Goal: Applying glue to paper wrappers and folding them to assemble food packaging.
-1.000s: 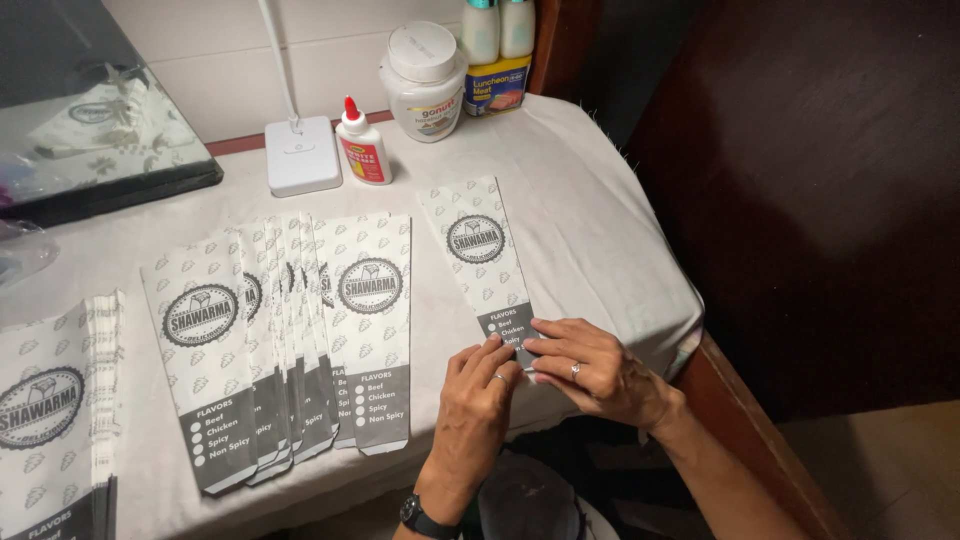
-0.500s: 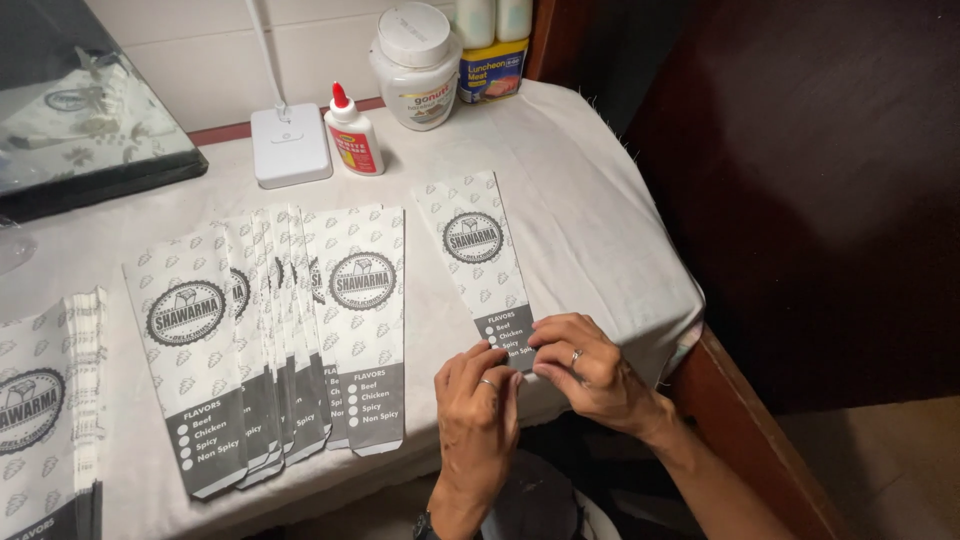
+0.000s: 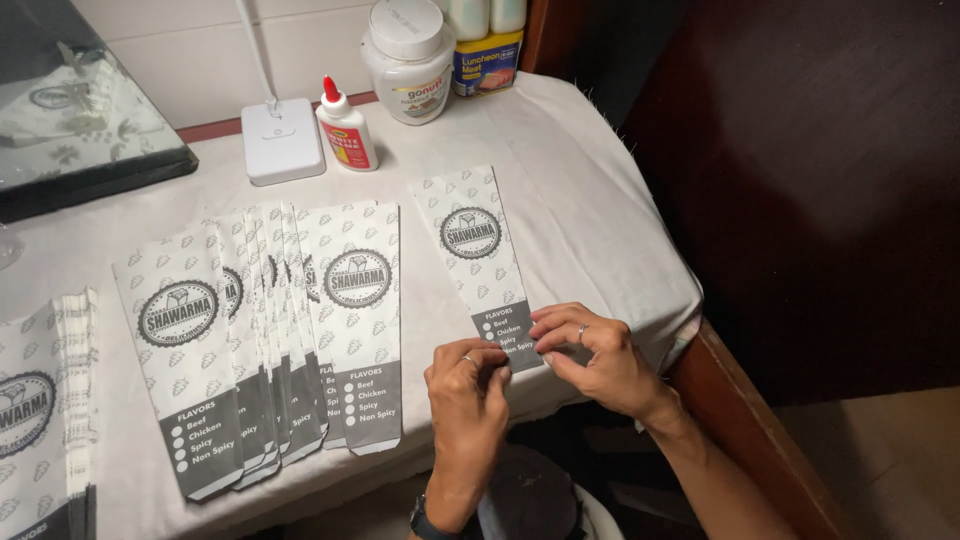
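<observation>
— Both hands sit at the near end of one long, narrow white paper bag (image 3: 478,262) with a round dark emblem and a grey printed band at its bottom. See how the left hand (image 3: 468,392) has its fingers curled down onto the grey band's corner?

— Yes, thumb and fingertips pinch the paper there, mostly closed. Just beside it, the right hand (image 3: 590,355) lies flatter, fingers spread a little and pressing on the same grey end, a ring showing on one finger. Neither lifts the bag; it lies flat on the white cloth-covered table (image 3: 560,170), stretching away from the hands.

— What has changed over the last second?

— Little in the hands. They were already at that bottom edge and remain there, the fingers closing in slightly tighter on the fold. The view has mostly shifted, so the table appears lower and nearer. I judge the bottom end is being worked, not finished.

— And around them?

— Left of the left hand, well apart from it, a fanned row of matching paper bags (image 3: 270,340) overlaps one another. Farther left, at the edge, lies another stack of bags (image 3: 45,400). Beyond the hands, at the table's far side, stand a small white glue bottle with a red cap (image 3: 346,128), a white square lamp base (image 3: 282,140), and a white lidded plastic jar (image 3: 410,60).
</observation>
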